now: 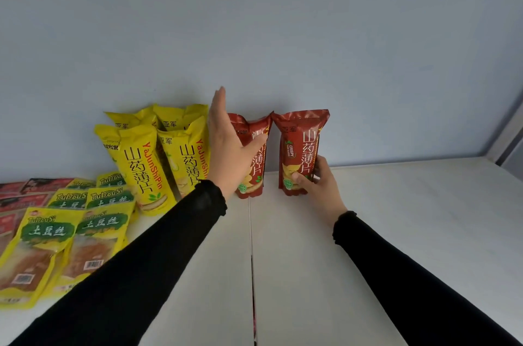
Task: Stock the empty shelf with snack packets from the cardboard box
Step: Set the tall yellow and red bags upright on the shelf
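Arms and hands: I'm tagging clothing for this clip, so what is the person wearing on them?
Both arms are covered by long black sleeves, the left sleeve and right sleeve, each ending in a slightly ruffled cuff at the wrist. The left hand and right hand are bare: no gloves, rings or watch visible.

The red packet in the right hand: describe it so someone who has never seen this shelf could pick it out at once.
Start at the white shelf against the pale blue wall. Right of the upright yellow packets stand red packets; the wanted red packet is the rightmost. Unlike its red neighbour, steadied by the open left hand, the right hand grips its base, and "CRISPY" shows on it.
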`<state>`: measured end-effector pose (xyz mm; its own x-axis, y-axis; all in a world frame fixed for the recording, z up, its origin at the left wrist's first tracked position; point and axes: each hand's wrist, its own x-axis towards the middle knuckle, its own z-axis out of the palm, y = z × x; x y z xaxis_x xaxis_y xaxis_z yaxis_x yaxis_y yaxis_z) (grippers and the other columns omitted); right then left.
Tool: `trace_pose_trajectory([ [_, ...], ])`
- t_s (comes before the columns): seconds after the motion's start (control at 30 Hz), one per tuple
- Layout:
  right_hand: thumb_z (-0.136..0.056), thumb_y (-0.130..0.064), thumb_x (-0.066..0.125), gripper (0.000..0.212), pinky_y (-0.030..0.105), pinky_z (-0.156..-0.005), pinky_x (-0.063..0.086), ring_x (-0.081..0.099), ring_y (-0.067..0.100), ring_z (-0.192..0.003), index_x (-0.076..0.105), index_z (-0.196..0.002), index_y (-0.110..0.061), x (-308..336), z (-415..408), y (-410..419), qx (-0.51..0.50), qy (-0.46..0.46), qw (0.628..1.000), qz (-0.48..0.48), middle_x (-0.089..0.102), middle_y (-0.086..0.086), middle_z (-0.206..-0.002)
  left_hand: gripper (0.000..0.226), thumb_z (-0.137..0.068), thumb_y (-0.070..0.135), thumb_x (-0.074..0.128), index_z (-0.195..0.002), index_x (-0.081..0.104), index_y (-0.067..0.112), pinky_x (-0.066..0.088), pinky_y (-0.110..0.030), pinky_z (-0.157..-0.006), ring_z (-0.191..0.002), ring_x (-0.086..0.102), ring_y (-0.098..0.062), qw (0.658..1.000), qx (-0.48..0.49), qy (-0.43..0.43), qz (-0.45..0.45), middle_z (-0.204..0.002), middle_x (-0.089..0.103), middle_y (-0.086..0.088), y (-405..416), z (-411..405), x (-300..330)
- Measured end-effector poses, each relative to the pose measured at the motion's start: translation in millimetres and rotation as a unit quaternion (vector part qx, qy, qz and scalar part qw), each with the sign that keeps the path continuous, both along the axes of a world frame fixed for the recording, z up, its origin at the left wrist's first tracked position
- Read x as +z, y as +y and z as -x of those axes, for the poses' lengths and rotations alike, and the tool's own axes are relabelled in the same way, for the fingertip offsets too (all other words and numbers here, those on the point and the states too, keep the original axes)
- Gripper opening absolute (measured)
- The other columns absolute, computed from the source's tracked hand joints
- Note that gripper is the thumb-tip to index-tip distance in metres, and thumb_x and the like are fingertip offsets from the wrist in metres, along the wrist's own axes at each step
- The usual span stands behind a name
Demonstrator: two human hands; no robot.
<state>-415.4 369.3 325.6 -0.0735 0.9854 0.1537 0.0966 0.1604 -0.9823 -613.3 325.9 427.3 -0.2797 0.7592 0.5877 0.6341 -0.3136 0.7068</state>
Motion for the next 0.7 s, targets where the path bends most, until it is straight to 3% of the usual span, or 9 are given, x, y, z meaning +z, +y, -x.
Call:
trace_pose_trajectory([
  [0.1, -0.092, -0.028, 0.073, 0.062, 0.043, -0.1, 0.054, 0.059, 0.02, -0.121, 0.04, -0.144, -0.022, -2.4, 0.2, 2.1, 0.003, 0.01, 1.0, 0.0, 0.059, -0.001, -0.134, 0.095, -0.085, 0.038, 0.079, -0.159, 0.02, 0.022, 0.02, -0.042, -0.124, -0.154, 0.014, -0.025, 0.973, 0.019, 0.217, 0.07, -0.166, 0.019, -0.007, 4.1, 10.9, 25.0],
  [0.17, -0.092, -0.028, 0.074, 0.063, 0.044, -0.1, 0.054, 0.059, 0.021, -0.122, 0.041, -0.144, -0.023, -3.4, 0.6, 3.1, 0.008, 0.018, 1.0, 0.0, 0.059, -0.001, -0.135, 0.088, -0.084, 0.043, 0.078, -0.155, 0.031, 0.018, 0.029, -0.04, -0.119, -0.147, 0.029, -0.028, 0.922, 0.015, 0.367, 0.126, -0.16, 0.034, -0.009, 10.5, 21.1, 49.1],
  [0.23, -0.092, -0.028, 0.074, 0.063, 0.041, -0.097, 0.055, 0.06, 0.02, -0.121, 0.04, -0.145, -0.023, -3.8, 1.6, 3.7, 0.011, 0.019, 1.0, 0.002, 0.059, -0.002, -0.135, 0.082, -0.084, 0.047, 0.077, -0.151, 0.039, 0.018, 0.04, -0.04, -0.108, -0.137, 0.042, -0.028, 0.874, 0.003, 0.44, 0.207, -0.152, 0.045, -0.008, 18.6, 27.9, 73.7],
  [0.33, -0.093, -0.027, 0.073, 0.063, 0.031, -0.09, 0.055, 0.059, 0.015, -0.115, 0.039, -0.146, -0.022, -1.8, 3.1, 3.8, 0.011, 0.011, 1.0, 0.001, 0.058, -0.003, -0.134, 0.066, -0.085, 0.044, 0.077, -0.141, 0.053, 0.019, 0.047, -0.037, -0.088, -0.122, 0.056, -0.026, 0.83, -0.014, 0.473, 0.296, -0.14, 0.058, -0.005, 32.7, 32.6, 97.8],
  [0.43, -0.092, -0.028, 0.073, 0.063, 0.02, -0.078, 0.053, 0.059, 0.015, -0.113, 0.039, -0.145, -0.021, -0.9, 4.2, 4.2, 0.011, 0.008, 1.0, 0.004, 0.058, -0.004, -0.131, 0.051, -0.086, 0.039, 0.077, -0.13, 0.063, 0.019, 0.045, -0.034, -0.083, -0.114, 0.059, -0.024, 0.823, -0.042, 0.477, 0.308, -0.131, 0.064, -0.002, 43.5, 41.4, 104.9],
  [0.7, -0.09, -0.028, 0.075, 0.066, 0.045, -0.101, 0.054, 0.058, 0.017, -0.117, 0.039, -0.144, -0.02, 2.9, 25.0, 9.1, 0.026, -0.014, 1.0, 0.0, 0.057, -0.004, -0.132, 0.046, -0.086, 0.032, 0.078, -0.128, 0.064, 0.02, 0.048, -0.034, -0.088, -0.113, 0.059, -0.024, 0.852, -0.045, 0.438, 0.282, -0.128, 0.066, -0.002, 50.3, 64.8, 96.5],
])
